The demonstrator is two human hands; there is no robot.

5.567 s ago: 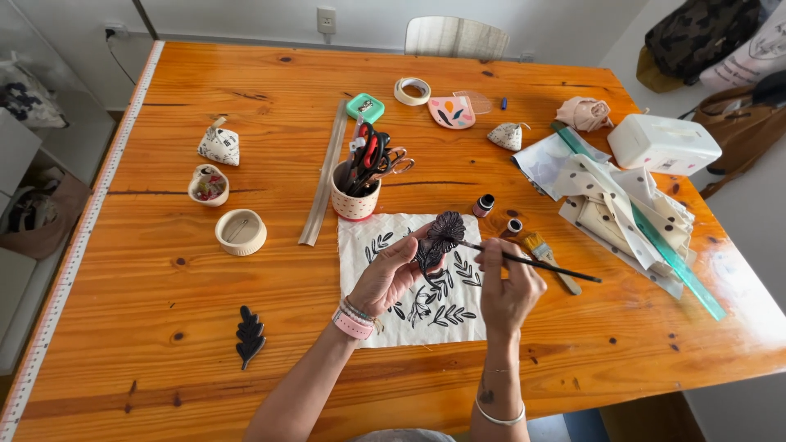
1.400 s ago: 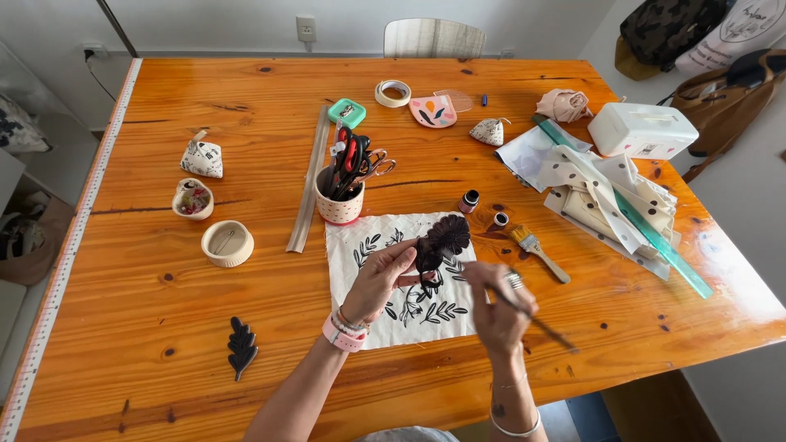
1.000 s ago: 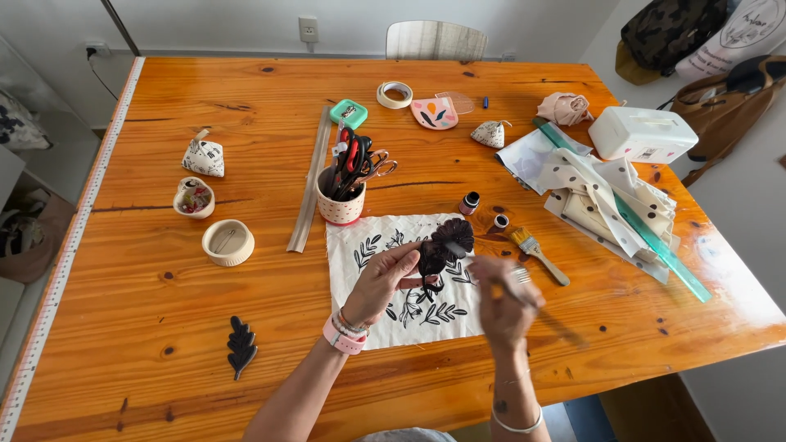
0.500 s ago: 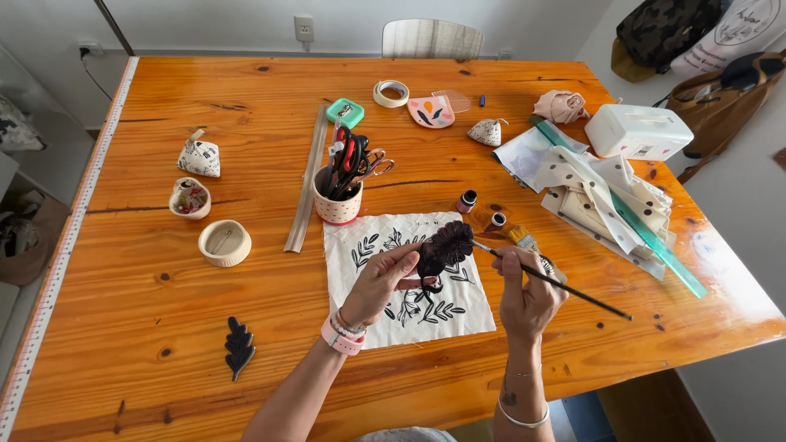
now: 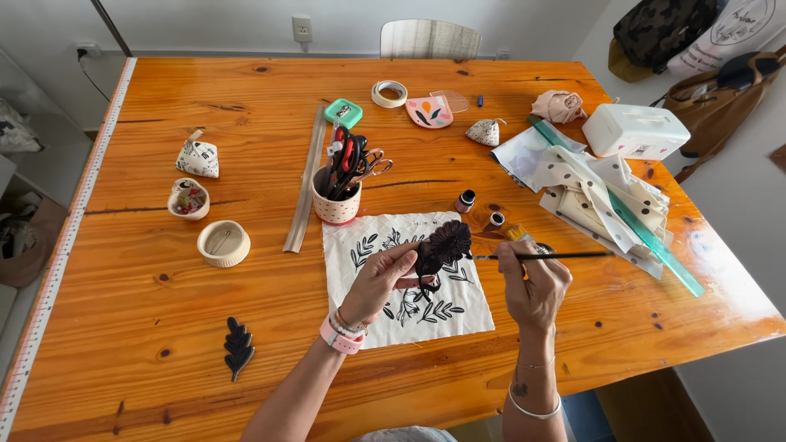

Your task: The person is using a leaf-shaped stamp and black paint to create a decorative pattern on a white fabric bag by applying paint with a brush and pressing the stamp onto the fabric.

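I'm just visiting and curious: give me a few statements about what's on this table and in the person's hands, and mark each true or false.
1. The left hand holds a dark flower-shaped piece. True.
2. The right hand holds scissors. False: it holds a thin paintbrush; the scissors stand in a dotted cup.
3. A black leaf-shaped piece lies on the bare wooden table. True.
4. The white cloth with leaf prints is folded inside the white box. False: it lies flat under the hands.

Dark flower cutout [image 5: 442, 245], thin paintbrush [image 5: 540, 256]
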